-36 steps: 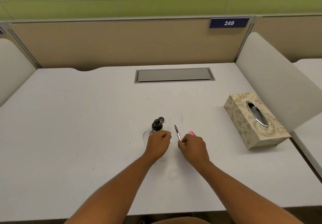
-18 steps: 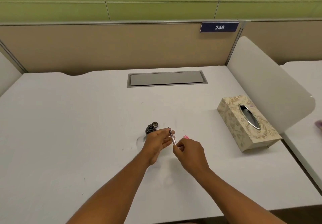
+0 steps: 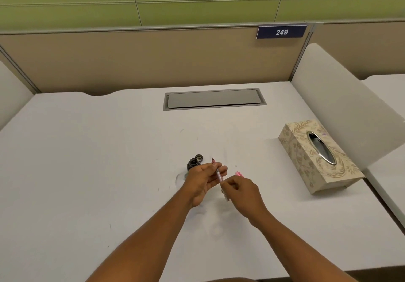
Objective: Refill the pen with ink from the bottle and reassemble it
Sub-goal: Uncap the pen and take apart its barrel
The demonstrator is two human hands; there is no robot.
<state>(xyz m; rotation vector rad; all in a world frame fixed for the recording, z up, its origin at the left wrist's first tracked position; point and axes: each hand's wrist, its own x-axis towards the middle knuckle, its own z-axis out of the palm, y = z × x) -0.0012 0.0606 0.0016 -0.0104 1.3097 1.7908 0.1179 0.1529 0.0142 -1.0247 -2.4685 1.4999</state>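
A thin clear pen body (image 3: 218,175) with a dark nib pointing away from me lies across the fingers of my left hand (image 3: 205,179). My right hand (image 3: 242,190) pinches the pen's near end, which pokes out below its fingers. The small dark ink bottle (image 3: 192,163) stands open on the desk just behind my left hand, and its round cap (image 3: 199,157) lies beside it. A pink pen part (image 3: 239,173) rests on the desk just beyond my right hand.
A patterned tissue box (image 3: 315,159) stands at the right of the white desk (image 3: 87,172). A grey cable hatch (image 3: 213,98) is set in the desk's far middle. White dividers stand at both sides, and a beige partition at the back.
My left hand left the ink bottle and came right to take the pen body. Both hands now hold the pen together, tilted nib away. The camera view shifted slightly.
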